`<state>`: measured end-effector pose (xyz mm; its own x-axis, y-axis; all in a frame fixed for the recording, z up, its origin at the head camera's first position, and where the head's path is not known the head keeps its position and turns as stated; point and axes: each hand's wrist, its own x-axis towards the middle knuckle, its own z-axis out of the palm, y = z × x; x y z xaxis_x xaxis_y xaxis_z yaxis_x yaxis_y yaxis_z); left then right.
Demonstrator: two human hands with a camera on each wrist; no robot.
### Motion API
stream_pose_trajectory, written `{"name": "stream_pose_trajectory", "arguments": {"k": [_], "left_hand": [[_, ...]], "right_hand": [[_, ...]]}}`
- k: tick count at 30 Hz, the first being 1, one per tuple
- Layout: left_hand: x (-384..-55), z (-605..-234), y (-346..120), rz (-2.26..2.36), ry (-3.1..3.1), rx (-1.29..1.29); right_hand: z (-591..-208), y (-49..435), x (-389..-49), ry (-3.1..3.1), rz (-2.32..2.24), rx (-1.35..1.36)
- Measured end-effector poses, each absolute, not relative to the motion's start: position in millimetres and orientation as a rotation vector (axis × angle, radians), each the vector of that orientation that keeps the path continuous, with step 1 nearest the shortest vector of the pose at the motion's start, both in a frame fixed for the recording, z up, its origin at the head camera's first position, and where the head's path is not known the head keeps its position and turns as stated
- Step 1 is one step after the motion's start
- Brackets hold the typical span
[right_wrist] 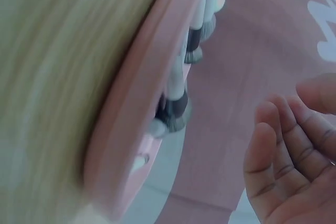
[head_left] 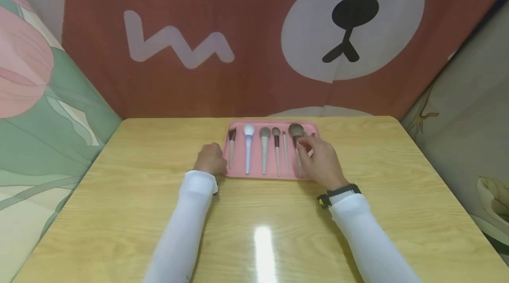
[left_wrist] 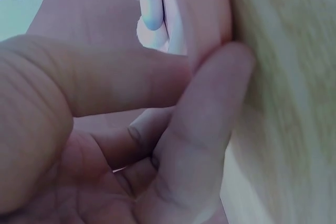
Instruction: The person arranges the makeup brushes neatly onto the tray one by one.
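A pink tray [head_left: 256, 159] holds several makeup brushes in a row, handles toward me. Thumb and finger of my left hand [head_left: 210, 159] pinch the tray's left rim, as the left wrist view confirms. Among the brushes are an angled dark one [head_left: 232, 135], a white-tipped one with a lilac handle [head_left: 248, 144] and a large fluffy brown one [head_left: 296, 131]. Over the tray's right end hovers my right hand [head_left: 323, 164], fingers loosely bent and apart from the brushes in the right wrist view. It partly hides the smaller brushes there.
The tray lies near the back of a wooden table [head_left: 131, 194]. Behind the table hangs a red-brown cloth [head_left: 254, 84] with a cartoon face, and patterned cloths hang at both sides.
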<state>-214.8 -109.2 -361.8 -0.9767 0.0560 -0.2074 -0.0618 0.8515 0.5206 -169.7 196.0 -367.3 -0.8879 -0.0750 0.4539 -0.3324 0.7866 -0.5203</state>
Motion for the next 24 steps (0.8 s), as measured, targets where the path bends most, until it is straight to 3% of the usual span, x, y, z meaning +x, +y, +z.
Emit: {"name": "stream_pose_trajectory", "arguments": {"k": [13,24], "left_hand": [[-211,-360,-108,0.797,2.825,0.011],[-214,-346,-120,0.759,2.936,0.089]], "right_hand": [[-368,224,-171,-2.675,0.868,0.167],[-361,221,-177,-2.745,0.869,0.18]]}}
